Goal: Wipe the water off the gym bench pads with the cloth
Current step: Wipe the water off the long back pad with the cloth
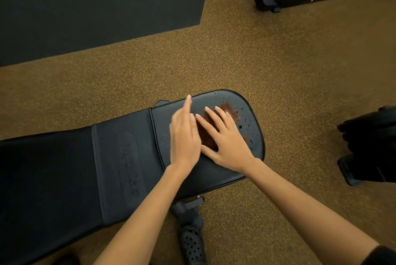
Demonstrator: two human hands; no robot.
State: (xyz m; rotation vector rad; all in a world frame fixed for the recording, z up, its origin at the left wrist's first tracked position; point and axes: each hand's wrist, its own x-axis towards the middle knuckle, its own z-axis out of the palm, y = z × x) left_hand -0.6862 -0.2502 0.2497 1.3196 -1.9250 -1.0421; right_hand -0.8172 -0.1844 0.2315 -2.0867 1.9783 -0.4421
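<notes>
Pressing my right hand (225, 142) flat, fingers straight, on the brown cloth (227, 110) atop the seat pad (255, 134), I'm mid-wipe; my left hand (184, 136) hovers alongside, fingers straight, gripping nothing. Droplets (240, 126) beyond the cloth probably need the next sweep.

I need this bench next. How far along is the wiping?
Done: the long black back pad shows no drops. In hand: the right hand presses the brown cloth flat on the rounded black seat pad, the left hand beside it. Left: water droplets near the seat pad's far end.
</notes>
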